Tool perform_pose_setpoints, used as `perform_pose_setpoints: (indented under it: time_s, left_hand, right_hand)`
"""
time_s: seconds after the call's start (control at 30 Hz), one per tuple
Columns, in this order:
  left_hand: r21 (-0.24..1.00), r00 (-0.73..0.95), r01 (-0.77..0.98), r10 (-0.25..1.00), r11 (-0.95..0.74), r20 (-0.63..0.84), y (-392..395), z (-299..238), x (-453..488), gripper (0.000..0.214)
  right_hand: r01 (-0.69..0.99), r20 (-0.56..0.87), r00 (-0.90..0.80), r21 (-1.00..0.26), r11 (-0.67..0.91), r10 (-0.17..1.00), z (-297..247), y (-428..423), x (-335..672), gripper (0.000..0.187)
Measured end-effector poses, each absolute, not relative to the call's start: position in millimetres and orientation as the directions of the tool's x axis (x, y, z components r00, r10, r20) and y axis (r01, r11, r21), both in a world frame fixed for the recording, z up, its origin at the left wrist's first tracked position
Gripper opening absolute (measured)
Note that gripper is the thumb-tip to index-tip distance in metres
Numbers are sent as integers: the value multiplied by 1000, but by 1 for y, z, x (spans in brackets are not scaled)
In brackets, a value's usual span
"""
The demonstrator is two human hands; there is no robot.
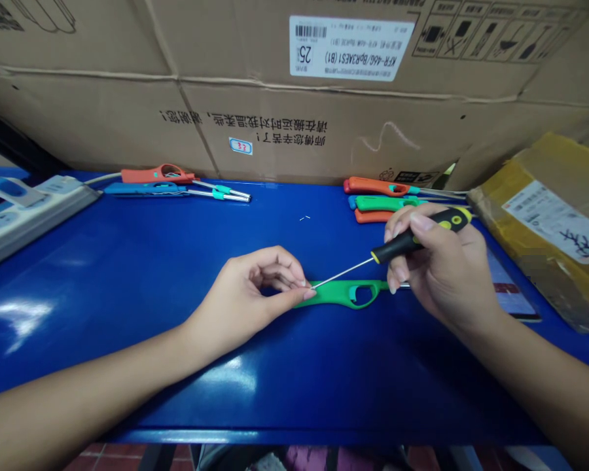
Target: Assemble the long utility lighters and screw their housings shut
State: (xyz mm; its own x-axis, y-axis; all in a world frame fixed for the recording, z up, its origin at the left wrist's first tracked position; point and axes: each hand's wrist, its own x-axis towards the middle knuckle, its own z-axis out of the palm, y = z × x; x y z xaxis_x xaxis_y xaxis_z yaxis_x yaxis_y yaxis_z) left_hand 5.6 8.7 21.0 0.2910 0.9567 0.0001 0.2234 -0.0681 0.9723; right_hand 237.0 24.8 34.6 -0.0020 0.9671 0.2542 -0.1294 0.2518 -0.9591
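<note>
A green utility lighter [334, 292] with a teal trigger lies on the blue table, its handle end pointing left. My left hand [252, 284] is closed, thumb and fingertips pinching that handle end. My right hand [449, 268] grips the black and yellow handle of a screwdriver [397, 248]. The thin shaft slants down to the left, and its tip meets the lighter's handle beside my left thumb and fingertips. They partly hide the exact contact. The lighter's metal nozzle runs behind my right hand.
Orange [144, 175] and blue [144, 190] lighters lie back left, beside a white power strip [39, 203]. Several more lighters [383, 203] are stacked back right. Two tiny pale slivers [305, 218] lie mid-table. Cardboard boxes [255, 104] wall the back; a yellow-taped parcel [559, 222] and a phone [513, 291] sit right.
</note>
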Motion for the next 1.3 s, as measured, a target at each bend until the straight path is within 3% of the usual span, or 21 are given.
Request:
perform_pose_setpoints:
  time_s: [0.87, 1.07, 1.3]
  left_hand:
    - [964, 333, 222, 941, -147, 67, 8, 21, 3, 14]
    - [935, 346, 270, 929, -232, 131, 9, 19, 2, 12]
    - [893, 368, 301, 905, -335, 215, 8, 18, 1, 11]
  right_hand:
    - [-190, 325, -39, -931, 312, 945, 32, 27, 238, 17]
    - [-222, 271, -82, -943, 247, 959, 33, 27, 240, 5]
    - [-265, 253, -137, -941, 210, 958, 32, 27, 240, 10]
